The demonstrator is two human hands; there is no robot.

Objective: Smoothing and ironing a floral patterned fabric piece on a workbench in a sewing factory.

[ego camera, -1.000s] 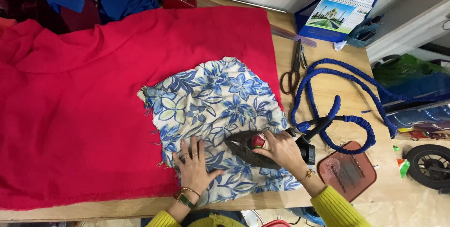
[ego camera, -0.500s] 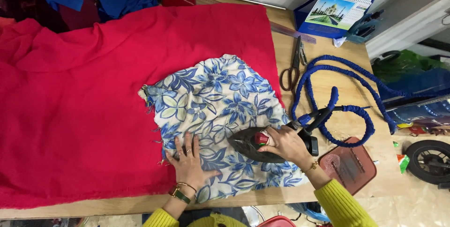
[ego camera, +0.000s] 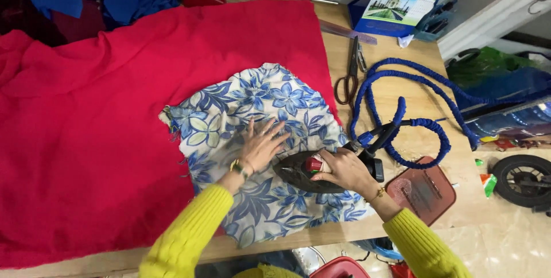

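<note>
Pressing step in hand: right hand (ego camera: 343, 169) closed on the iron (ego camera: 304, 172), left hand (ego camera: 261, 146) flat at 10 o'clock on floral fabric (ego camera: 258, 111); next stroke needs taut cloth.

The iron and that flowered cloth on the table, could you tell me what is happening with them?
A person in yellow sleeves is pressing the flowered cloth, which lies on a red cloth spread over the table. The right hand grips the iron by its handle, with the iron resting flat on the cloth. The left hand lies flat, fingers spread, just beside the iron's tip. A blue cord loops away to the right, near the scissors.
</note>
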